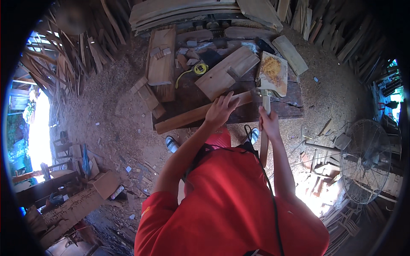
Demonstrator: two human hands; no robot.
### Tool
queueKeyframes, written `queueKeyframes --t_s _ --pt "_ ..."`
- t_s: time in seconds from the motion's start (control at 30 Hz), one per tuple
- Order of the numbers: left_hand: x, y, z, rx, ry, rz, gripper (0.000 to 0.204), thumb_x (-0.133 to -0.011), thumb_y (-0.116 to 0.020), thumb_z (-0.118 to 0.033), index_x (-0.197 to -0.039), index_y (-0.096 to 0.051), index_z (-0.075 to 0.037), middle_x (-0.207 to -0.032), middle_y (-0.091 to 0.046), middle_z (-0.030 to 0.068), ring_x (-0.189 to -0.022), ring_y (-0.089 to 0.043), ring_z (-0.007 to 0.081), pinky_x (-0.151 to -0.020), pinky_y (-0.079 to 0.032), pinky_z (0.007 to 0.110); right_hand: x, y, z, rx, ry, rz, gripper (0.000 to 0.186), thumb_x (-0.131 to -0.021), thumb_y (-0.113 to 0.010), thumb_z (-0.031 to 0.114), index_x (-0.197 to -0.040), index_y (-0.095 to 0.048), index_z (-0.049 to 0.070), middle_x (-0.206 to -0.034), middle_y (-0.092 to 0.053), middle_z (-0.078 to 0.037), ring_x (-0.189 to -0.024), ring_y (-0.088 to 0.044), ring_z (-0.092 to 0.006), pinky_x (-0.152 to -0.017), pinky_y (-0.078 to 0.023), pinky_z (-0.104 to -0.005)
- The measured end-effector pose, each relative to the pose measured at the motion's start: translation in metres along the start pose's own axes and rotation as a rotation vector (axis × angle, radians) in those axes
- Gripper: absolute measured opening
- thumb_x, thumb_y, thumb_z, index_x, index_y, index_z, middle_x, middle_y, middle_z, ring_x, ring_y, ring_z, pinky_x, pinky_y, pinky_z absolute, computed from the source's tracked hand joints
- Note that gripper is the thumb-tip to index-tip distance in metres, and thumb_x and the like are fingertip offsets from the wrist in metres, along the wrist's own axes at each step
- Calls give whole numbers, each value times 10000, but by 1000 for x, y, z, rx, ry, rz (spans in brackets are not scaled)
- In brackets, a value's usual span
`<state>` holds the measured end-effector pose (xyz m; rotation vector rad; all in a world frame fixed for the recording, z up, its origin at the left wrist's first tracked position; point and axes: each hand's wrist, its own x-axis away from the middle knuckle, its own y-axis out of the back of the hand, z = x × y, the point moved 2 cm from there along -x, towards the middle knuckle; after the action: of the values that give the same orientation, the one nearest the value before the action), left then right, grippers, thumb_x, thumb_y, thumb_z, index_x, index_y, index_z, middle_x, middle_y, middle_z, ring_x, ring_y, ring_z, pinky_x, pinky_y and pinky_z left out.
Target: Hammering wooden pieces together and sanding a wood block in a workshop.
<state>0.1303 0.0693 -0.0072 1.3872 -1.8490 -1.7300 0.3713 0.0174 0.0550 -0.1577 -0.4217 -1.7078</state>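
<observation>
My left hand lies over a long, narrow wooden strip, its fingers bent across the top near the right end. The strip lies slantwise along the near edge of a dark wooden workbench. In my closed right hand is a hammer with a pale wooden handle. Its metal head is up beside the strip's right end, by a board with an orange-brown patch. The handle's lower end reaches back toward my red shirt. Whether the hammer head touches anything I cannot tell.
A yellow tape measure, partly pulled out, lies among wood blocks and a wide board. More planks are at the bench's left. A round fan stands at right. Scraps litter the floor; timber leans along the far walls.
</observation>
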Motion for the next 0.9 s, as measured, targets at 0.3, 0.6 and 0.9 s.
queueKeyframes --t_s 0.3,0.6,0.9 --pt "1 -8 3 -14 -60 -52 470 -994 -720 -216 -1459 -667 -183 -1490 -548 167 -1230 -629 365 -1021 -582 491 14 27 -38 42 -10 -55 362 -1123 -658 327 -888 -510 94 -605 -529 1 -416 -502 -93 -386 -393 -292" --pt "-10 34 -7 304 -56 -178 408 -946 -782 -219 -1285 -718 -2 -1310 -643 189 -1216 -643 383 -1052 -551 499 24 29 -37 455 194 -107 513 -930 -774 138 -1396 -635 -24 -977 -729 -118 -899 -687 -181 -817 -562 -350" --pt "-24 37 -64 1616 334 117 546 -1127 -647 -217 -1601 -454 -27 -1365 -667 121 -1278 -648 201 -1038 -545 360 5 -50 68 -141 423 61 686 -1005 -797 91 -1607 -486 -11 -1384 -711 -139 -1242 -673 -195 -1069 -541 -355"
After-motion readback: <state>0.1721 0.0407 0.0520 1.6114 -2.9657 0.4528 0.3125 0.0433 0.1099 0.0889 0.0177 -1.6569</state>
